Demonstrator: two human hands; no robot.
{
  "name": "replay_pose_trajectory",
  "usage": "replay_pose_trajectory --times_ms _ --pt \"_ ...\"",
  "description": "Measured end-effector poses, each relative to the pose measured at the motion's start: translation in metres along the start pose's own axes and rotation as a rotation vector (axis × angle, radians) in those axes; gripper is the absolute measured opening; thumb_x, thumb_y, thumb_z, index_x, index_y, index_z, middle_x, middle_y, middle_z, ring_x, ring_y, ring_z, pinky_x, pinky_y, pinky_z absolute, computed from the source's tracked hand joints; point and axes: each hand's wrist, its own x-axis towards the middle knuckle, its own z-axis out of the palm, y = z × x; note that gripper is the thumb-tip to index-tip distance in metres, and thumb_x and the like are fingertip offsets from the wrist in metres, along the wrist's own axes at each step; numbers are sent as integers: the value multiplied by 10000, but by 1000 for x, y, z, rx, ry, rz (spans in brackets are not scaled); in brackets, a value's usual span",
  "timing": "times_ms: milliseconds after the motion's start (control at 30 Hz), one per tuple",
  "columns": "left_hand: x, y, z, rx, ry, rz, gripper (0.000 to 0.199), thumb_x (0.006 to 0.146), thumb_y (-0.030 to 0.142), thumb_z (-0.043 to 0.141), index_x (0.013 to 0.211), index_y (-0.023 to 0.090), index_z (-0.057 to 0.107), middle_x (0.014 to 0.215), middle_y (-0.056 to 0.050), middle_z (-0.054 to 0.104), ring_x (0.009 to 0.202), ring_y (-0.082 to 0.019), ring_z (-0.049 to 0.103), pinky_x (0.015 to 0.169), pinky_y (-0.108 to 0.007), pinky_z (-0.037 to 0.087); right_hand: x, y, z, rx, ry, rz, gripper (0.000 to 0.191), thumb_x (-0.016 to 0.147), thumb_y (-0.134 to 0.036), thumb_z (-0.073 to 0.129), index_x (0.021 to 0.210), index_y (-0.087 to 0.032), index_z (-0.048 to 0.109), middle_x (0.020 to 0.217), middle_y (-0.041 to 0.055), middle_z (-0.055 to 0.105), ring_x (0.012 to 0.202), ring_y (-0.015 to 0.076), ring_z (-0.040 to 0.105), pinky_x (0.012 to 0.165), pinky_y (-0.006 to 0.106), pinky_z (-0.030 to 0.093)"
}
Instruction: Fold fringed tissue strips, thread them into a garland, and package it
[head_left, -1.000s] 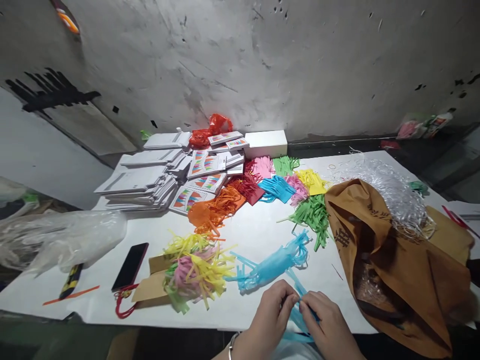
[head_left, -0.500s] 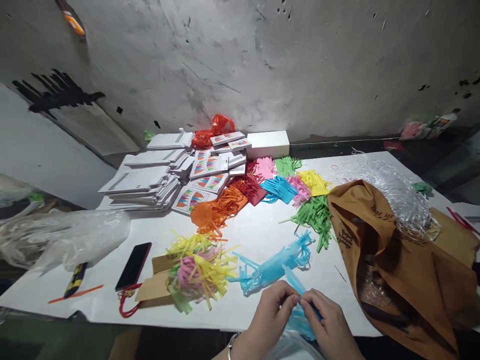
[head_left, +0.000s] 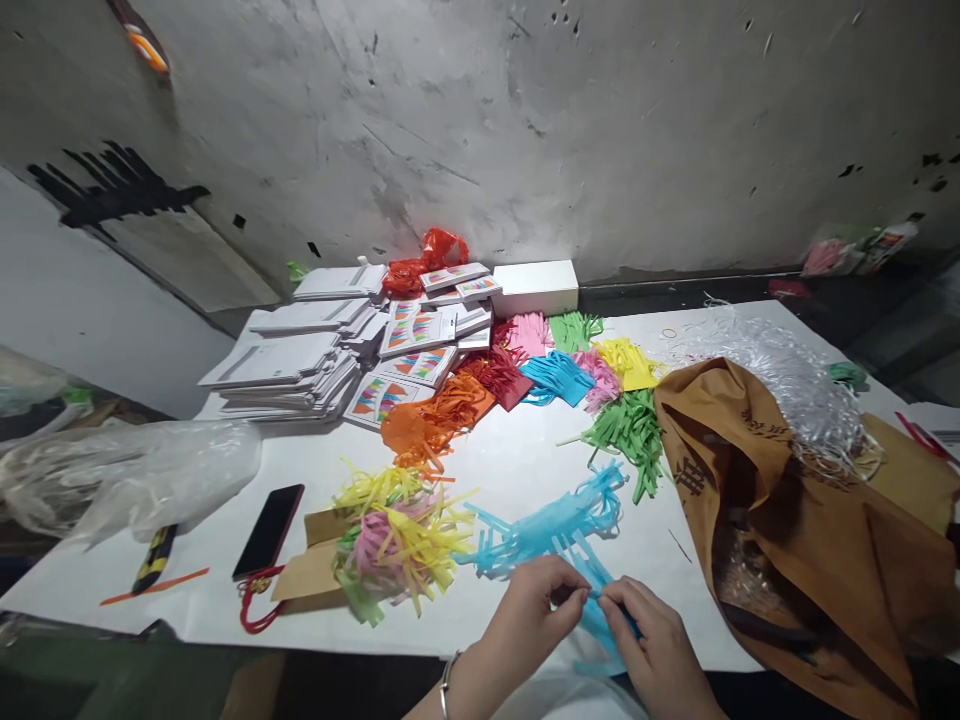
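Note:
Blue fringed tissue paper (head_left: pixel 598 622) hangs between my hands at the table's front edge, its strips spread above and below my fingers. My right hand (head_left: pixel 651 632) pinches it at the middle between thumb and fingers. From the other side, my left hand (head_left: pixel 541 602) has its thumb and fingertips closed at the edge of the same paper; the exact grip is partly hidden. Just beyond lies a pile of blue fringed paper (head_left: pixel 551 530). Left of my hands, yellow, pink and green paper strips (head_left: pixel 409 545) spill from a brown paper piece (head_left: pixel 311 575).
Fringed paper bundles, including orange (head_left: pixel 442 415) and green (head_left: pixel 630 435), lie farther back near white card stacks (head_left: pixel 281 360) and a white box (head_left: pixel 536 287). A brown cloth bag (head_left: pixel 810 560) covers the right side. A phone (head_left: pixel 268 530) and a cutter knife (head_left: pixel 155 558) lie left.
My left hand has shifted a little left, so my fingertips are farther apart. The blue strips between my hands are more spread out. My right hand has barely moved.

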Motion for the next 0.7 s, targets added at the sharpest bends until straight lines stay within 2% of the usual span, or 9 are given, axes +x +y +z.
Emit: replay_pose_trajectory --times_ms 67,200,267,333,433,533,633,700 --pt "0 0 -1 57 -14 6 150 794 136 584 757 189 720 680 -33 666 634 -148 570 593 -231 404 0 0 -1 -15 -4 -23 242 998 -255 387 841 -233 569 765 3 628 715 162 618 636 262 503" --pt "-2 -1 1 130 -36 43 143 851 173 560 787 189 687 703 -34 646 659 -151 565 613 -235 399 3 1 0 -91 59 -148 140 970 -255 493 1074 -230 584 910 38 688 823 194 650 718 307 529" --pt "-3 -2 3 160 -39 76 148 873 189 544 801 193 673 709 -35 639 657 -151 562 605 -235 391 6 1 3 -144 91 -245 139 956 -198 509 1075 -221 576 875 38 687 780 199 645 729 342 518" --pt "-3 -5 5 209 -22 116 144 869 174 536 798 194 659 701 -34 629 637 -149 551 585 -236 376 9 1 5 -187 88 -296 133 945 -129 490 1000 -218 571 800 20 667 713 186 627 769 380 499" --pt "-3 -11 7 267 40 153 132 851 153 535 782 192 640 677 -28 607 609 -147 529 571 -242 365 10 2 7 -217 72 -272 134 938 -104 475 934 -218 543 747 -2 631 666 165 605 862 430 467" --pt "-3 -16 7 238 88 114 121 840 145 541 774 191 630 672 -22 590 618 -148 529 587 -243 378 6 4 5 -215 66 -235 105 938 -128 483 941 -223 527 749 -9 619 670 162 600 880 437 458" --pt "-4 -16 6 119 69 53 104 825 133 551 778 189 624 700 -20 593 645 -147 542 610 -238 399 3 5 6 -205 59 -209 96 939 -147 480 931 -229 529 754 -10 618 689 173 602 859 437 469" --pt "-5 -14 6 42 14 30 77 841 166 563 817 189 633 745 -28 612 678 -149 552 635 -239 416 3 4 9 -198 64 -185 101 940 -161 474 917 -232 541 758 -4 621 723 190 609 831 431 485"
